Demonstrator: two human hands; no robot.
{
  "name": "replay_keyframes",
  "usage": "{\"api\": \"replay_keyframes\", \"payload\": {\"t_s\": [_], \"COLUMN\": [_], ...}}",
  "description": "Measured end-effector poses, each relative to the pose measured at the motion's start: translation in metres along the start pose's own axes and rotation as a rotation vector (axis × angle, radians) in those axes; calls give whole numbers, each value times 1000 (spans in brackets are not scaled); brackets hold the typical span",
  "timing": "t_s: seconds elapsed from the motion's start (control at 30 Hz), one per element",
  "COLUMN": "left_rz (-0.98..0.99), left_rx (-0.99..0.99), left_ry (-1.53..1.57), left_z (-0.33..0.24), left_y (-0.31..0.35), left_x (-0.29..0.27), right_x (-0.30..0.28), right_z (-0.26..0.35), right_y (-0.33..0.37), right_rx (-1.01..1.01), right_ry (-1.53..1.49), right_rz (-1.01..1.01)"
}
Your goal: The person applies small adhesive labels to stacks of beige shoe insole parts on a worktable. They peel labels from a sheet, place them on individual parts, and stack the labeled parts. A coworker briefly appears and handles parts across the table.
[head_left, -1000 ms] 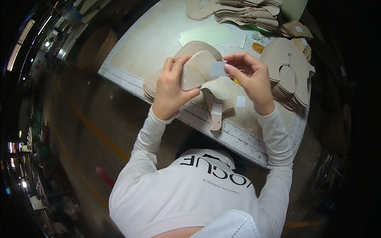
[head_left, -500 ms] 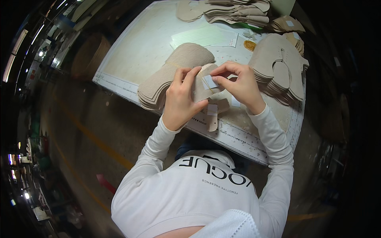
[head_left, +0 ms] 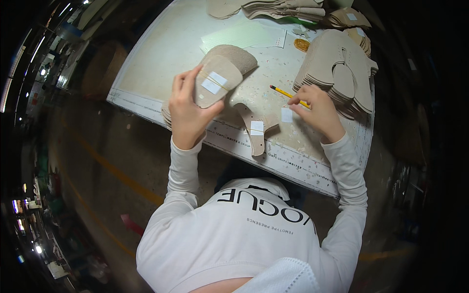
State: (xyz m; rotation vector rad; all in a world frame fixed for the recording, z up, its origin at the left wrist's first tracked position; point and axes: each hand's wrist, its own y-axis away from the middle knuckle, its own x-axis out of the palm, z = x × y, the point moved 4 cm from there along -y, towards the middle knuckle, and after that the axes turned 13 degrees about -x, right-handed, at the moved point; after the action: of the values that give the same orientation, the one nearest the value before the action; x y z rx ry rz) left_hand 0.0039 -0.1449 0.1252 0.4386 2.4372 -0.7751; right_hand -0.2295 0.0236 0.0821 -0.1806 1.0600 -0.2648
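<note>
My left hand (head_left: 188, 110) is closed on a bundle of rounded beige cut pieces (head_left: 219, 95), lifted over the table edge. A rubber band crosses the bundle and a white paper label (head_left: 214, 83) lies under it. Behind it is a larger stack of beige pieces (head_left: 240, 56), partly hidden. My right hand (head_left: 317, 110) has its fingers bent together around the middle of a yellow pencil (head_left: 282, 91), just above the table. Below the pencil is a small white paper slip (head_left: 287, 115). A smaller banded bundle of curved pieces (head_left: 257, 142), labelled too, rests between my hands.
The white table (head_left: 141, 80) has its near edge in front of me. Large stacks of beige pieces (head_left: 320, 63) stand at the right, with more stacks (head_left: 283, 9) at the far side. Pale green sheets (head_left: 244, 35) and a coil of rubber bands (head_left: 302, 45) lie farther back.
My left hand has moved left with the labelled bundle. My right hand has let go of the label and shifted right and down to the pencil, which now shows.
</note>
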Motion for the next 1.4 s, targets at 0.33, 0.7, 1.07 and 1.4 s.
{"api": "replay_keyframes", "payload": {"t_s": [0.33,0.7,1.07,1.4], "left_rz": [-297,-391,-314,-272], "left_rx": [-30,-129,-207,-294], "left_ry": [-107,-133,369,631], "left_z": [44,64,87,95], "left_y": [-11,6,9,4], "left_x": [-39,-71,-45,-10], "right_x": [32,60,96,83], "right_z": [-25,15,16,30], "right_y": [16,-138,-163,-185], "right_rx": [183,57,227,-38], "right_ry": [-201,-1113,-1065,-519], "right_rz": [11,-195,-257,-58]}}
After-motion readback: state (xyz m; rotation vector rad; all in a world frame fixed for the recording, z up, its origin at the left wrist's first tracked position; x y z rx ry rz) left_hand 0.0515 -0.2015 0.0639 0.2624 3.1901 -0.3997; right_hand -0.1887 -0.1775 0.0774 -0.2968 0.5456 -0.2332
